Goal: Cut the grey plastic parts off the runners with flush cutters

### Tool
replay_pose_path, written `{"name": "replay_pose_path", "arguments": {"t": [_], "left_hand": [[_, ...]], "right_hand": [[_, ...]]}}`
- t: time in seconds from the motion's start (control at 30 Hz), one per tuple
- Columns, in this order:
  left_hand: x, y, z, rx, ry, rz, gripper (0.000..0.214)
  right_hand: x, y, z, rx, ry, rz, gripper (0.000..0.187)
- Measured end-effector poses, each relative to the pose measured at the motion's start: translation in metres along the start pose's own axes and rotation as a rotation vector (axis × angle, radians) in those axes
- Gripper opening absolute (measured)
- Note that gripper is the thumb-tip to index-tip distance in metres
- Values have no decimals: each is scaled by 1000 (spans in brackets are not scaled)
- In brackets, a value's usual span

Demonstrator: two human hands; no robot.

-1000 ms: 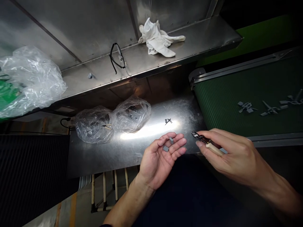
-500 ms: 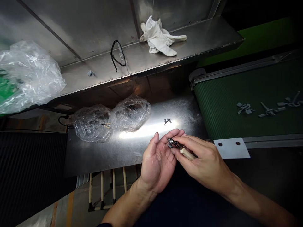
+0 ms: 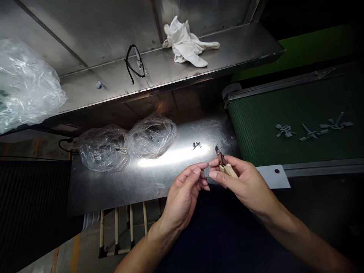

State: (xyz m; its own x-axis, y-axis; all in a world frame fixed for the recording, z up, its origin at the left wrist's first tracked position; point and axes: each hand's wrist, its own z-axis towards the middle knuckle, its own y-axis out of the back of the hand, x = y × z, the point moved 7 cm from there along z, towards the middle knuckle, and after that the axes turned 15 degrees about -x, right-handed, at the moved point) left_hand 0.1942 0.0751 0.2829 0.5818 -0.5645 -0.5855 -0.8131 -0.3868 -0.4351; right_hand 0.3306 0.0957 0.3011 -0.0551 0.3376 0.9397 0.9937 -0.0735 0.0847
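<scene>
My left hand (image 3: pixel 182 195) is closed, pinching a small grey plastic piece (image 3: pixel 205 173) between thumb and fingers. Cutting nippers (image 3: pixel 220 157) with cream handles rest in my right hand (image 3: pixel 244 178), their dark jaws pointing up and away from the piece. The right thumb and fingertips come close to the same grey piece; whether they grip it too is hard to see. Just beyond both hands, a small dark branched scrap (image 3: pixel 196 145) lies on the metal table (image 3: pixel 113 185).
Two clear plastic bags (image 3: pixel 104 151) with contents stand on the table's left half. Grey branched plastic pieces (image 3: pixel 309 132) lie on the green conveyor belt (image 3: pixel 256 144) at right. The shelf (image 3: pixel 159 76) above holds white gloves (image 3: pixel 186 43), glasses (image 3: pixel 131 68) and a large plastic bag (image 3: pixel 31 83).
The left hand has gone from an open, upturned palm to a pinch on the grey piece. The nippers have turned from pointing into that palm to pointing upward. The view has shifted slightly.
</scene>
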Motion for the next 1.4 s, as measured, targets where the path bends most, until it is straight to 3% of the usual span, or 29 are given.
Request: {"name": "replay_pose_path", "arguments": {"t": [0.2, 0.33, 0.43, 0.6, 0.73, 1.4], "left_hand": [[2, 0, -2, 70, 32, 51, 22], [4, -2, -3, 86, 84, 8, 16], [6, -3, -4, 94, 145, -35, 14], [5, -2, -3, 72, 167, -64, 13], [4, -1, -3, 46, 171, -63, 18], [-1, 0, -7, 4, 136, -25, 17]], "right_hand": [[7, -2, 1, 16, 16, 15, 20], [15, 5, 1, -16, 106, -115, 20], [27, 13, -1, -18, 318, -283, 15], [53, 17, -16, 40, 877, -641, 28], [62, 16, -22, 36, 1092, -908, 32], [67, 13, -30, -10, 1216, -1073, 24]]}}
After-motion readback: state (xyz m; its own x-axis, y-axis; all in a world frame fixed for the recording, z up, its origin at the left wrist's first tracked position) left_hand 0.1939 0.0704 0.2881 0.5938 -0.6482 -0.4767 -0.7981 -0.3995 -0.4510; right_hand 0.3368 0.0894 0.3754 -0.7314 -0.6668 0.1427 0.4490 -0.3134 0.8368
